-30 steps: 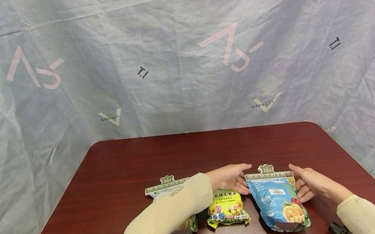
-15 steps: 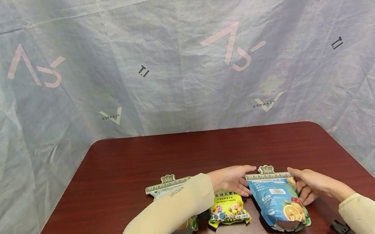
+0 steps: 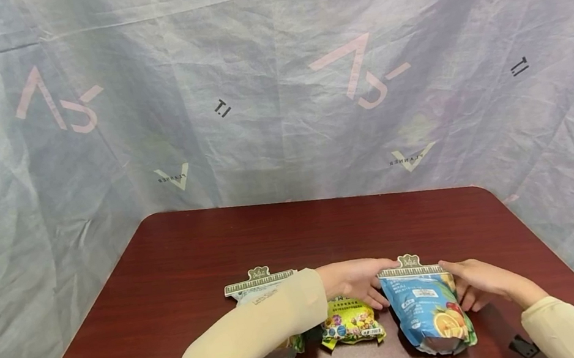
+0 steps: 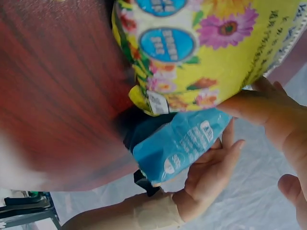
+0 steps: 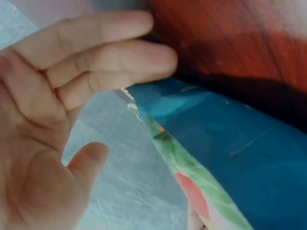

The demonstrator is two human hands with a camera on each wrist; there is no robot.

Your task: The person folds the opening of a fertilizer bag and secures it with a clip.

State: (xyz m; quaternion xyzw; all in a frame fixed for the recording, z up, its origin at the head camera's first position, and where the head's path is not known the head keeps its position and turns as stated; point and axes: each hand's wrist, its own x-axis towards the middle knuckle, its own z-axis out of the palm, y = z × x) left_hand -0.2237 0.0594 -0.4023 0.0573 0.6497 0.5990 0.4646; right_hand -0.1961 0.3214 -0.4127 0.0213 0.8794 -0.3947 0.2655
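A blue fruit-print pouch [image 3: 425, 310] lies on the table, with a wide clip [image 3: 410, 269] across its top edge. My left hand [image 3: 355, 280] reaches over a yellow flower-print bag [image 3: 350, 321] to the pouch's upper left corner. Its fingers are extended, and the fingertips partly disappear beside the clip. At the other side, my right hand [image 3: 483, 282] has its thumb by the clip's right end. In the right wrist view, the fingers [image 5: 139, 60] lie nearly straight against the pouch's edge, with the thumb apart.
Left of the yellow bag, another pouch with a matching clip [image 3: 259, 281] is mostly covered by my left sleeve [image 3: 263, 318]. A small black object [image 3: 522, 347] lies near my right sleeve. The dark red table [image 3: 300, 232] ends at a grey fabric backdrop [image 3: 258, 134].
Both hands have moved inward towards the clip on the blue pouch, my left slightly rightward and my right thumb leftward. The pouch has hardly moved.
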